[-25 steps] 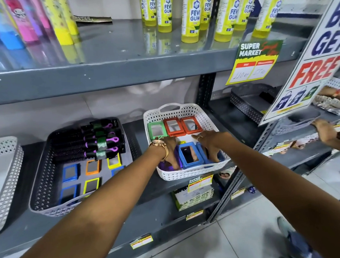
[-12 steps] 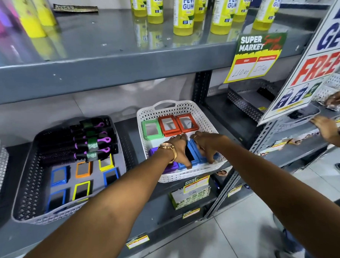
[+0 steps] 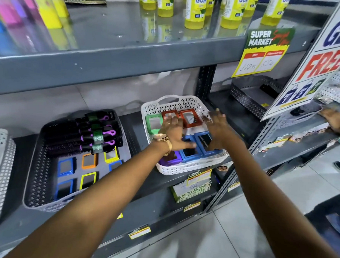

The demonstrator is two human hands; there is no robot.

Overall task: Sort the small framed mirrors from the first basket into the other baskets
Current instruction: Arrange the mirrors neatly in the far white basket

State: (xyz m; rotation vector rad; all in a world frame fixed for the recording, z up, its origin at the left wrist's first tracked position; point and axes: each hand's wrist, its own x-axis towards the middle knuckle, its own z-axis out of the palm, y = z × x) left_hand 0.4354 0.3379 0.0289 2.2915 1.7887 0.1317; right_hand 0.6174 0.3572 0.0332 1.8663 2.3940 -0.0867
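A white basket (image 3: 191,104) on the middle shelf holds small framed mirrors: a green one (image 3: 153,123), two red ones (image 3: 191,118) at the back, two blue ones (image 3: 190,154) and a purple one (image 3: 170,160) at the front. My left hand (image 3: 174,134), with a gold watch at the wrist, hovers over the basket's middle with fingers spread and nothing in it. Just right of it, my right hand (image 3: 218,127) is also spread and empty. A grey basket (image 3: 34,162) to the left holds blue, orange and yellow mirrors (image 3: 89,160).
Black hairbrushes (image 3: 84,135) with purple handles lie at the back of the grey basket. Another white basket (image 3: 2,163) sits far left and a dark basket (image 3: 249,95) to the right. Yellow gum bottles (image 3: 194,10) stand on the upper shelf. Another person's hand (image 3: 334,121) reaches in at the right.
Both my hands have lifted off the blue mirrors at the basket's front and now hover open, farther back over the basket. The blue mirrors lie side by side.
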